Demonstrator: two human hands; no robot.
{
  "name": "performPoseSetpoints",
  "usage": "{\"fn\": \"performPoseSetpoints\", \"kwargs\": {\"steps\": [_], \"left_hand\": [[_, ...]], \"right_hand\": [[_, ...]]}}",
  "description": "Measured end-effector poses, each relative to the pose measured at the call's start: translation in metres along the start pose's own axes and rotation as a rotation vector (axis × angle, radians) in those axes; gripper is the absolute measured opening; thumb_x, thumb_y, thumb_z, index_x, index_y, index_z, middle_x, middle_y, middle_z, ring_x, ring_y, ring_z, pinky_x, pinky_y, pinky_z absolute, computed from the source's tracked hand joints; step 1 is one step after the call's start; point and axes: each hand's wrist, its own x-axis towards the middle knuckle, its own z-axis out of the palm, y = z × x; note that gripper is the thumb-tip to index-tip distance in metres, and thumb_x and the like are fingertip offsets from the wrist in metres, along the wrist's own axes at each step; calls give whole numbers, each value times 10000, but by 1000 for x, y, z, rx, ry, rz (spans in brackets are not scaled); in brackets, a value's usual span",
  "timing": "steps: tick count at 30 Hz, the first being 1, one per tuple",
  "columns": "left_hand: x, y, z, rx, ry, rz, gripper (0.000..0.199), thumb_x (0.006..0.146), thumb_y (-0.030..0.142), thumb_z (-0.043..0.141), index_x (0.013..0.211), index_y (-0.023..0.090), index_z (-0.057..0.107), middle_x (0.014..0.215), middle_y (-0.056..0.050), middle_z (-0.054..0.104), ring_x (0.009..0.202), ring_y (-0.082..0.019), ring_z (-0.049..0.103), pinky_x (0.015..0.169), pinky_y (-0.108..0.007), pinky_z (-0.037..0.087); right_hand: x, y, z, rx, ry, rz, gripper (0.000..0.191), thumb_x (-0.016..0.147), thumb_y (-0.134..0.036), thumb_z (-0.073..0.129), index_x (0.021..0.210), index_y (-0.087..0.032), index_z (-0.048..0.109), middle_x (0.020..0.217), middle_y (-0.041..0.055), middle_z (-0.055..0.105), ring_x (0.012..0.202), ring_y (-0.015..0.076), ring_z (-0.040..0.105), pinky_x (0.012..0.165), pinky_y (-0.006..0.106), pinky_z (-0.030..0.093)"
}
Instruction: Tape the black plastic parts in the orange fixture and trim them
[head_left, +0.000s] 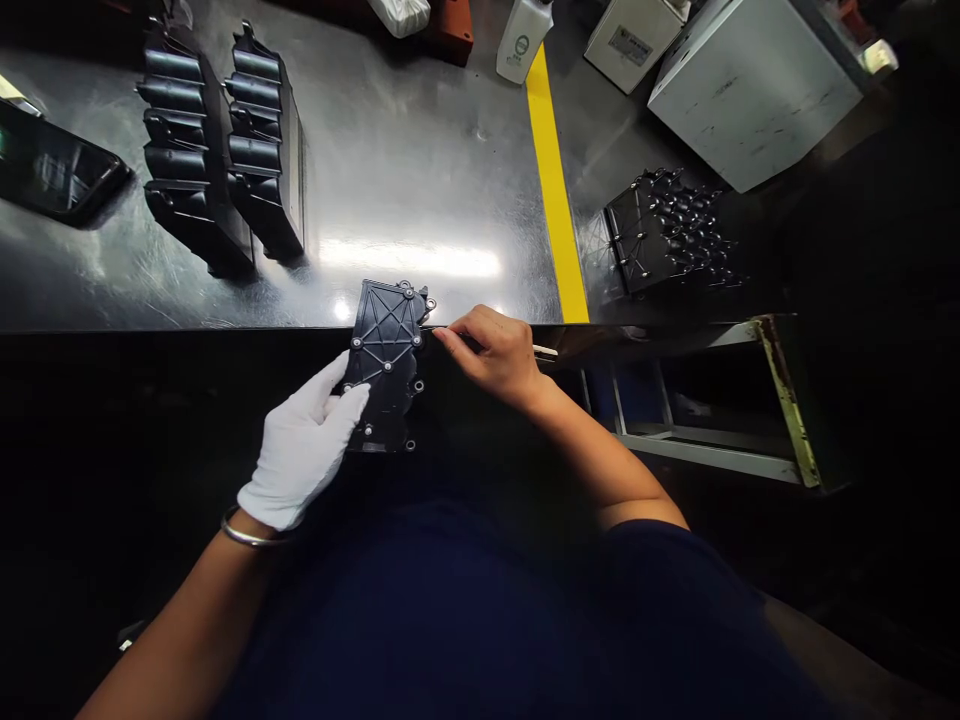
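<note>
My left hand, in a white glove, grips a black ribbed plastic part by its left edge. The part is tilted slightly at the table's front edge, with star-shaped ribs and small metal-ringed holes facing up. Bare and closed, my right hand pinches a slim pen-like tool. Its pale end sticks out behind the hand, and its thin tip reaches the part's right edge; I cannot tell if they touch. My fingers hide the tool's middle.
Two black ribbed housings stand at the left of the metal table, near a phone-like dark device. Right of the yellow stripe lie stacked black parts. A white bottle and grey box stand behind.
</note>
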Motion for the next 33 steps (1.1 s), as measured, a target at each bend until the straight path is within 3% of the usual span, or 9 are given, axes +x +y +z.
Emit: {"fn": "performPoseSetpoints", "kwargs": {"steps": [15, 22, 33], "left_hand": [[1, -2, -2, 41, -3, 12, 584, 810, 464, 642, 1364, 290, 570, 714, 50, 643, 622, -94, 497, 680, -200, 466], [2, -1, 0, 18, -12, 28, 565, 816, 454, 640, 1350, 277, 586, 704, 43, 634, 600, -89, 490, 635, -198, 454], [5, -9, 2, -33, -28, 71, 607, 817, 465, 637, 1374, 234, 565, 709, 24, 636, 595, -110, 530, 662, -243, 487]], "right_hand": [[-10, -10, -1, 98, 47, 95, 302, 926, -376, 573, 726, -168, 662, 688, 23, 655, 614, 105, 561, 597, 234, 391], [-14, -22, 3, 102, 65, 121, 284, 918, -361, 584, 713, -180, 656, 676, 18, 665, 611, 110, 580, 594, 236, 403], [-11, -18, 2, 96, 143, 151, 272, 906, -348, 595, 699, -181, 649, 652, 13, 649, 590, 111, 563, 588, 244, 403]]}}
